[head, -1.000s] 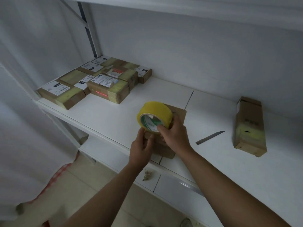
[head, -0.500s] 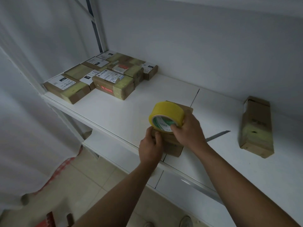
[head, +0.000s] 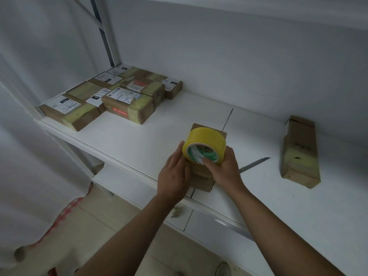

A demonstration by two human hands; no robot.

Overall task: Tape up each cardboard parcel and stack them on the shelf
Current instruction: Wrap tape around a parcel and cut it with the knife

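Parcels (head: pixel 111 98) sat taped and stacked at the shelf's (head: pixel 139 140) left end, while the right hand (head: pixel 225 172) gripped the tape roll (head: pixel 207 142) over an unsealed parcel (head: pixel 205 184) at the front edge; left hand (head: pixel 175 176) lay flat, steadying it; one box (head: pixel 298 150) waited right

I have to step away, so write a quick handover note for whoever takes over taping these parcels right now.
Right hand grips the yellow tape roll, thumb inside its core, above the parcel being taped.
Left hand lies with straight fingers against that parcel's left side.
The parcel sits at the front edge of the white shelf.
Done: a group of taped, labelled parcels at the shelf's back left.
Left: finish taping this parcel and stack it. The box lying at the right already shows a yellowish band; check it, then stack it. A knife blade lies beside the right hand.
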